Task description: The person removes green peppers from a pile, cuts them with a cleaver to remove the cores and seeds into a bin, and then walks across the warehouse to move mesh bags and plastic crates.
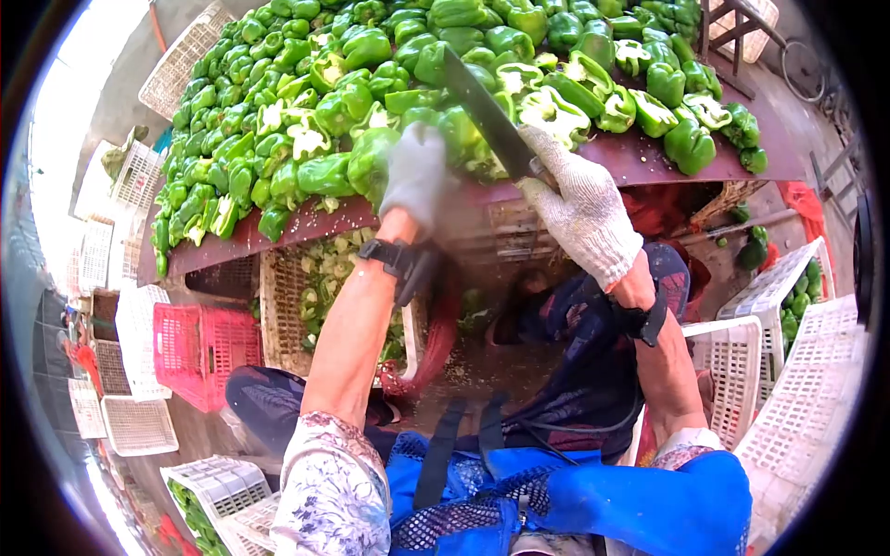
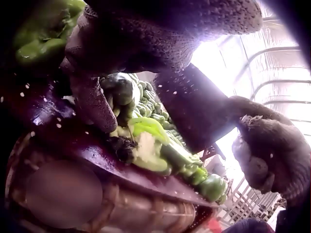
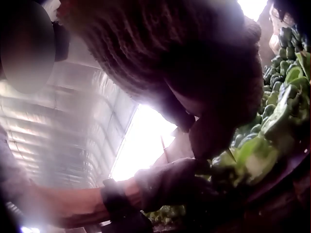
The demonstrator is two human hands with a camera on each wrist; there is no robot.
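A dark red table (image 1: 649, 157) stands on a grey concrete floor (image 1: 125, 93). White plastic crates (image 1: 797, 408) stand around it, and one pink crate (image 1: 199, 347) is at the left. Under the table is a wicker basket (image 1: 278, 306). Strong daylight comes through a translucent arched roof (image 2: 277, 73).

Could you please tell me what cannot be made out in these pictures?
Head view: the left hand is motion-blurred, so what it holds is unclear.
Head view: the right hand hides the handle of the knife.
Left wrist view: the left hand covers part of the pepper beneath it.
Right wrist view: backlight darkens the right hand; the knife is barely visible.
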